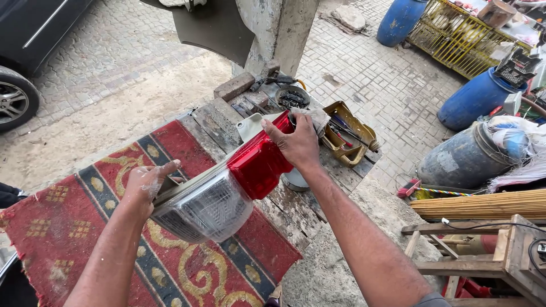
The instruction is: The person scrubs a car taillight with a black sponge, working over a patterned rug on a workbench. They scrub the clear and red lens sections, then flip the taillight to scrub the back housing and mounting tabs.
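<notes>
Holding a car tail light [227, 187] with both hands, I keep it raised over the red patterned rug [74, 227] that covers the near part of a rough wooden workbench [296, 210]. My left hand [145, 185], dusted with pale powder, is closed around the clear-lens end of the lamp, thumb on top and fingers out of sight behind the housing. My right hand [296, 142] clasps the far end, fingers wrapped over the red lens section; a grey rag [315, 116] sits bunched under that hand against the lamp. The lamp lies tilted, clear end low and near me, red end higher and farther away.

Beyond the right hand, a yellow tray [350, 133] of tools rests on the bench, and a round dark bowl [292, 98] of small metal parts sits behind it. A brick [233, 86] lies at the bench's far edge beside a concrete pillar [276, 28]. Off to the right stand 2 blue barrels [472, 99] and a grey drum [463, 162], with a bundle of wooden sticks [483, 204] nearer me. A car wheel [14, 99] shows at far left.
</notes>
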